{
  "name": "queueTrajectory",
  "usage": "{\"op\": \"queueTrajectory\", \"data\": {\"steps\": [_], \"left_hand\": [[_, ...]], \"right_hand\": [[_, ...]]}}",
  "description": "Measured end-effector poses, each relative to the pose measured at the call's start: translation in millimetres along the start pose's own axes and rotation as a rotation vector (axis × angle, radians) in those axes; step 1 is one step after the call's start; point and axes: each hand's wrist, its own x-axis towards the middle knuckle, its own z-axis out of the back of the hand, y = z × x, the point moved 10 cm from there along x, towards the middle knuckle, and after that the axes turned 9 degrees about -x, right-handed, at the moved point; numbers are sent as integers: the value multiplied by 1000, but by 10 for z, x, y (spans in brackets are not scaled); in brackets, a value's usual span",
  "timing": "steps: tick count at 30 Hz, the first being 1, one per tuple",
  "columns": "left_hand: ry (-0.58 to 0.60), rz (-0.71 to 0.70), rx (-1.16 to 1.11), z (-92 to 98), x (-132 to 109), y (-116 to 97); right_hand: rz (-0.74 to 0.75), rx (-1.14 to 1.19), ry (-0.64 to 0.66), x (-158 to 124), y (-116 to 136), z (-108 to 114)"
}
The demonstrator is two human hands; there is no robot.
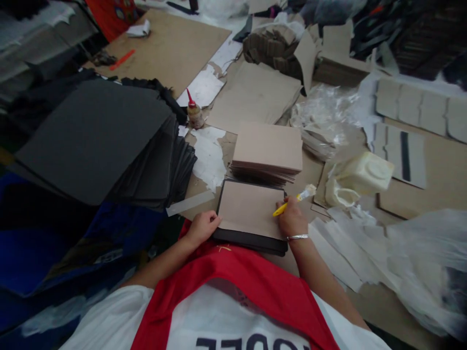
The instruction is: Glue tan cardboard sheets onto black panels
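Note:
In front of my body a tan board lies on a slightly larger black sheet, whose dark border shows along the front and back. My left hand is at the board's left edge, fingers curled, with the thumb and fingertips closed on that edge. In my right hand is a paintbrush with a yellow handle, its pale bristles pointing away to the upper right. That same hand rests against the board's right edge, and some of its fingers are hidden.
Behind the board stands a stack of tan boards. Large dark grey sheets are piled at left, near a red-tipped glue bottle. A cut-open cream plastic jug lies at right, with clear plastic wrap behind it.

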Motion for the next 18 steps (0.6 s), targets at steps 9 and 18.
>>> {"op": "queueTrajectory", "data": {"steps": [9, 18], "left_hand": [[49, -81, 192, -7, -22, -90], [109, -120, 426, -56, -20, -145]], "right_hand": [[19, -77, 72, 3, 57, 2], [48, -164, 96, -3, 97, 24]]}}
